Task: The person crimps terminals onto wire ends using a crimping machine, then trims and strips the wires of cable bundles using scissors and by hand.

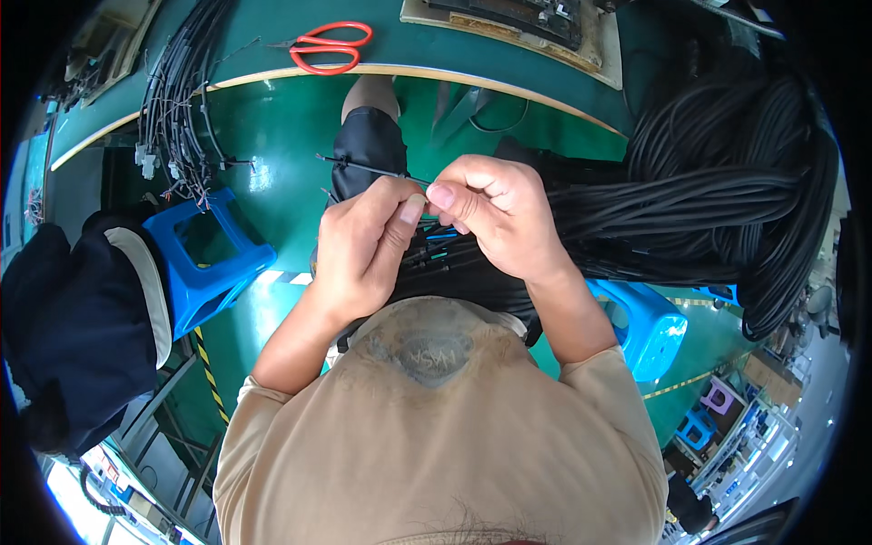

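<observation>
My left hand and my right hand meet in front of my body, over my lap. Both are closed in a pinch, thumbs and fingertips almost touching. A thin black cable sticks out to the left past my left fingers. Between the fingertips is what looks like the thin wire end of a cable, mostly hidden by the fingers. More black cables lie across my lap below the hands.
A thick bundle of black cables is heaped at the right. Red-handled scissors rest on the green table; another cable bunch hangs over its edge. Blue stools stand either side. Someone in dark clothing is at the left.
</observation>
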A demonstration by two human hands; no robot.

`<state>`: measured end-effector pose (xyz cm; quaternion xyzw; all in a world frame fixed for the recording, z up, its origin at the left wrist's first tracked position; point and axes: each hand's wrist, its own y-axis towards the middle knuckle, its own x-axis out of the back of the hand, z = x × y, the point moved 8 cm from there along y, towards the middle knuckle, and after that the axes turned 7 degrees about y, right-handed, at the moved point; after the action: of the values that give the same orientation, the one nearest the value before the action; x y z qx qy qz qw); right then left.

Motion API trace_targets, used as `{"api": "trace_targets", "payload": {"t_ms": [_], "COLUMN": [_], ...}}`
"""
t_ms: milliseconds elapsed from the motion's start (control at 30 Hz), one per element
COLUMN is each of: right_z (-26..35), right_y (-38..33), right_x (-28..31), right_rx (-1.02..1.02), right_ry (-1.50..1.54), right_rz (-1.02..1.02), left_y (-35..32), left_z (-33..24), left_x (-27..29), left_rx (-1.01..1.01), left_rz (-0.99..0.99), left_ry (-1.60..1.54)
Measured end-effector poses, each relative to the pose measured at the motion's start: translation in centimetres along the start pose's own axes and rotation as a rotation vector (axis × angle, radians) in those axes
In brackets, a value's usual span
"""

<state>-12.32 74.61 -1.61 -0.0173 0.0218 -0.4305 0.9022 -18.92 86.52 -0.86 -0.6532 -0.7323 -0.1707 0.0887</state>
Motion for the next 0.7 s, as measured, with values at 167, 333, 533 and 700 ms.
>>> {"api": "trace_targets", "payload": {"t_ms": [167, 333, 533, 700], "right_z": [1.3, 3.0, -0.4, 0.3], "right_y": [-0.3, -0.8, -0.7, -1.0], "right_x": [0.3, 0.8, 0.9, 0.6], "right_rx": [0.040, 0.336, 0.005, 0.175], "right_ry": [-0.158, -0.403, 0.066, 0.058], "right_rz": [0.049, 0.003, 0.029, -0.001], "left_y": [0.0, 0.1, -0.3, -0.1], "left_z": [0.3, 0.6, 1.8, 1.6], "left_x": [0.0, -0.5, -1.0, -1.4], "left_rx": [0.060, 0.121, 0.205, 0.182], "left_rz": [0.044, 0.109, 0.061, 0.065], "left_ry": [0.016, -0.033, -0.247, -0.351]}}
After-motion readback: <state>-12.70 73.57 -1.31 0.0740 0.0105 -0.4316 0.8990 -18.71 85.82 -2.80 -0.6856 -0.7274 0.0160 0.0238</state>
